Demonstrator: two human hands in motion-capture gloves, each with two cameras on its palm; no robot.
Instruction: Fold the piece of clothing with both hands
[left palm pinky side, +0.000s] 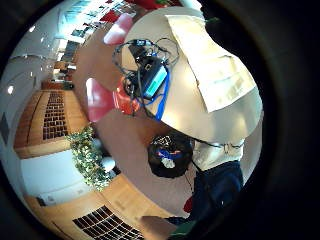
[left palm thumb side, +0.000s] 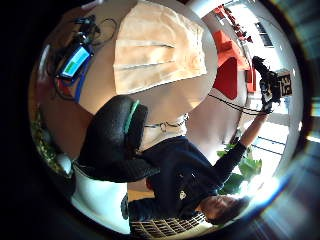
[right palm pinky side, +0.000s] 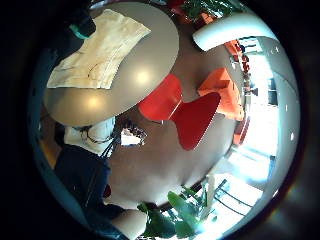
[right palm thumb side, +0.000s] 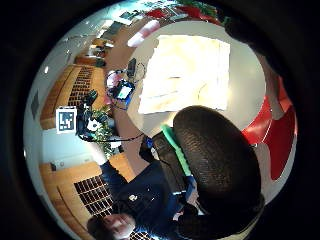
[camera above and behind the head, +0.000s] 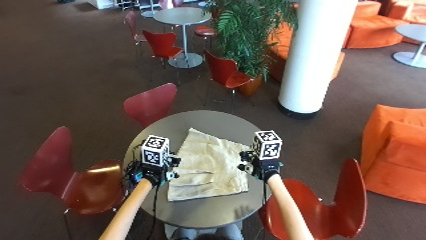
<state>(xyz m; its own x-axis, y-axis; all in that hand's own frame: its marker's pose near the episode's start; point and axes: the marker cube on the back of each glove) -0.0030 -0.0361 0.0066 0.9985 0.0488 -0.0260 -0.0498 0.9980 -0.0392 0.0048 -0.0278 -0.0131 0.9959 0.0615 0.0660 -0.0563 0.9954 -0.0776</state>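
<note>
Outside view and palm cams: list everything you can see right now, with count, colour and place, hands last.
Cream cloth garment: one, spread flat on the table between the hands.
Round grey table: one, in front of the person.
Dark device with a lit screen and blue strap: one, on the table's left edge amid black cables.
Red chairs: three round the table, more further back.
White pillar: one, beyond the table.
Green potted plant: one, beside the pillar.
Orange sofas: right side.
Left hand: black glove, raised over the garment's left edge; fingers unclear.
Right hand: black glove, raised over its right edge; fingers unclear.
</note>
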